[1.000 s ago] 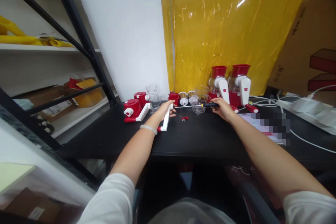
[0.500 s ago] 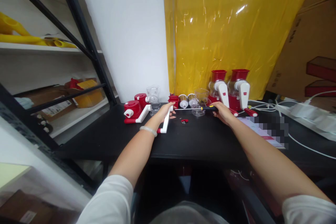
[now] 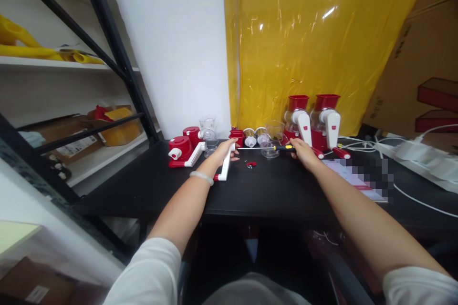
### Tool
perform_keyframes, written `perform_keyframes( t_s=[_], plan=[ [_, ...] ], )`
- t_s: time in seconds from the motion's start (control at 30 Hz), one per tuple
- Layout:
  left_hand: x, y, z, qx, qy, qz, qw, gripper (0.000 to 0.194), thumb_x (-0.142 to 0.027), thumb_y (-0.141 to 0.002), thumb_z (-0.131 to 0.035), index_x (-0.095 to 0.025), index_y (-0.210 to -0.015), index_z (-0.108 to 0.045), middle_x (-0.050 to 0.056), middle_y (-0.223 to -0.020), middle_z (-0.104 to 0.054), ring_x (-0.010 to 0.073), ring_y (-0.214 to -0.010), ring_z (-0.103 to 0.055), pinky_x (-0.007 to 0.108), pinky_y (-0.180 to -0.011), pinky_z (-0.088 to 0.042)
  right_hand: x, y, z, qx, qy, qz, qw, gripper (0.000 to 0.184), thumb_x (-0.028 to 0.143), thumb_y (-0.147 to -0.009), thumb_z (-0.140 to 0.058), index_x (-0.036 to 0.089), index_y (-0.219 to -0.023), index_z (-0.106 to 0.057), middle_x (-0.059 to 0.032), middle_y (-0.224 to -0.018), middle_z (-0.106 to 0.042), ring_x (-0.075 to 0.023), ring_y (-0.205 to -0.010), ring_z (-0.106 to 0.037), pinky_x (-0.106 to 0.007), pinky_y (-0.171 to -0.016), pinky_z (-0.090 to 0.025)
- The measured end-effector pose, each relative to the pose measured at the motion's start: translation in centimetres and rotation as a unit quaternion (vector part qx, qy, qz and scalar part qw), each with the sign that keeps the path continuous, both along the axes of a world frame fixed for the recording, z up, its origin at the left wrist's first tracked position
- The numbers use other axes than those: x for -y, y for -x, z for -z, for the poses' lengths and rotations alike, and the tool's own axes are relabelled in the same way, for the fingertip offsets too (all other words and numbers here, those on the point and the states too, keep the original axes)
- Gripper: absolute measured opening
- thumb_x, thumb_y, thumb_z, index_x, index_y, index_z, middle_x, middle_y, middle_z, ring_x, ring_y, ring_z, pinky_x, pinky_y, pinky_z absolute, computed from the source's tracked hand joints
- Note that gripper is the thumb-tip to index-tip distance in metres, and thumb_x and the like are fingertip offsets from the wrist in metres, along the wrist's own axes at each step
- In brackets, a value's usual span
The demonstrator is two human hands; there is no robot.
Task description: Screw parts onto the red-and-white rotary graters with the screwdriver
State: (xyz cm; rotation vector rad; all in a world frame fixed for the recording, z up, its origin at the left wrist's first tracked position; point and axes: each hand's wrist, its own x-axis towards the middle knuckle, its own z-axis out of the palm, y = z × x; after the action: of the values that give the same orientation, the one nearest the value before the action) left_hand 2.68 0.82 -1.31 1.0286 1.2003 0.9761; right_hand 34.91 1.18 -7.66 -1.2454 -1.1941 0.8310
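My left hand (image 3: pixel 222 152) is closed around the top of a white crank handle (image 3: pixel 225 167) with a red grip. In my right hand (image 3: pixel 303 151) is a screwdriver (image 3: pixel 284 148) with a black and yellow handle, held level. Its long shaft points left, and the tip meets the upper end of the crank; the exact contact is too small to make out. Below the shaft, a small red piece (image 3: pixel 251 165) lies on the black table beside tiny metal bits that look like screws. Grater drums (image 3: pixel 250 138) and clear plastic parts (image 3: pixel 271 153) stand just behind.
Two assembled red-and-white rotary graters (image 3: pixel 326 124) stand at the back right. Red grater bases (image 3: pixel 181 148) sit on the left. A screen device (image 3: pixel 352 178), white cables and a power strip (image 3: pixel 425 157) occupy the right side. A black-framed shelf (image 3: pixel 118 52) rises at left.
Almost nothing differs. The screwdriver's handle appears slightly turned in my right hand, its yellow part showing more; the crank stays in place in my left hand.
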Motion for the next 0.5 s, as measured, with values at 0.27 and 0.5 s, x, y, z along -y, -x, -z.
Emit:
perform_keyframes(
  t_s=[0.27, 0.5],
  plan=[
    [0.0, 0.0, -0.1, 0.004, -0.005, 0.002, 1.000, 0.035, -0.039, -0.109, -0.060, -0.016, -0.084, -0.068, 0.000, -0.058, -0.063, 0.0081, -0.037, -0.045, 0.024, -0.058, -0.062, 0.6, 1.2, -1.2, -0.154, 0.046, 0.001, 0.987, 0.018, 0.031, -0.086, -0.069, 0.027, -0.098, -0.056, 0.0033, -0.069, -0.061, -0.0134, -0.051, -0.056, -0.023, -0.051, -0.047],
    [0.0, -0.1, 0.0, -0.003, 0.000, 0.004, 1.000, 0.034, -0.038, -0.109, -0.060, -0.017, -0.084, -0.069, 0.000, -0.057, -0.062, 0.0087, -0.037, -0.045, 0.025, -0.057, -0.062, 0.1, 0.2, -0.3, 0.014, 0.040, 0.060, 0.997, 0.040, 0.049, -0.108, -0.040, 0.024, -0.081, -0.057, -0.0013, -0.049, -0.053, -0.0157, -0.042, -0.048, -0.025, -0.045, -0.038]
  ],
)
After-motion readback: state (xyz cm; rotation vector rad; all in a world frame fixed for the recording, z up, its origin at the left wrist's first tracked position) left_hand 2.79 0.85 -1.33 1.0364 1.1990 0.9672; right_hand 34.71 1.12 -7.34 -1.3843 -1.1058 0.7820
